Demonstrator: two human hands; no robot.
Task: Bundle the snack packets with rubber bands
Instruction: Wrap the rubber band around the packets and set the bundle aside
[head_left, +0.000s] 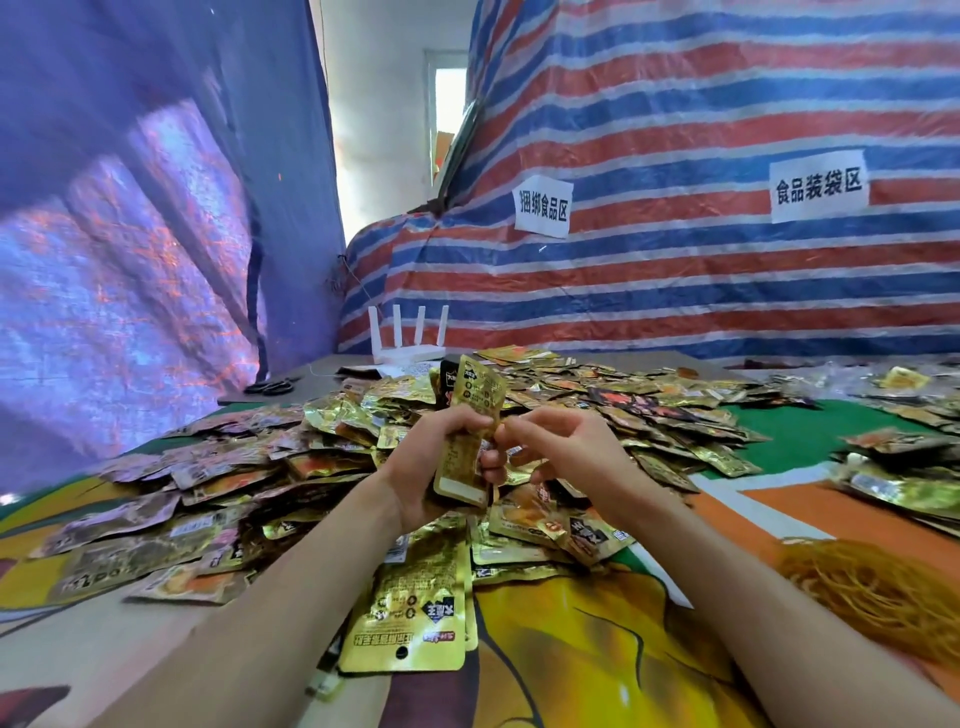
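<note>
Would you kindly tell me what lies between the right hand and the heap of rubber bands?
In the head view, mostly bare orange-and-white mat, with the edge of the loose packets near the right hand; the rubber bands lie beyond it.

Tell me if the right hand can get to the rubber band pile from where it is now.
Probably yes. The rubber band pile lies uncovered on the mat, off to the right of the right hand, with nothing standing between. That hand would first have to leave the packets the left hand holds.
</note>
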